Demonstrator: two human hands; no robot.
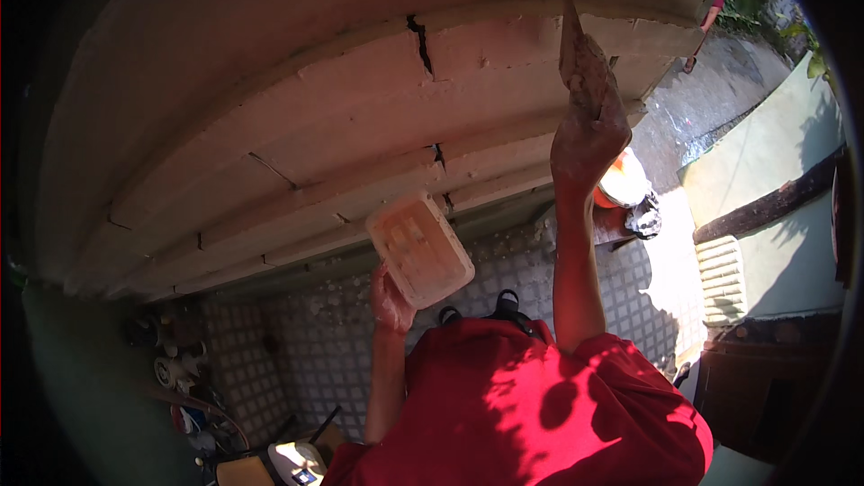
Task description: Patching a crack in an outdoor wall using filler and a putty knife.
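Observation:
My left hand (392,301) grips a shallow rectangular plastic tub (420,252) by its near left edge. The tub is tilted, and its inside is smeared with a pale coating. Raised high against the wall, my right hand (589,126) is closed around a small trowel (571,40). Its narrow, pointed blade is crusted and points up; whether the tip touches the surface I cannot tell. Behind both hands runs the ribbed, pinkish-beige wall (333,81). Dark cracks (419,43) break its ledges, left of the trowel.
A white and orange bucket (623,182) stands beyond my right forearm, with a crumpled plastic bag (643,216) beside it. Below is a tiled floor (315,369). Assorted items (180,369) lie at the lower left. Another person (709,22) is partly visible at the far upper right.

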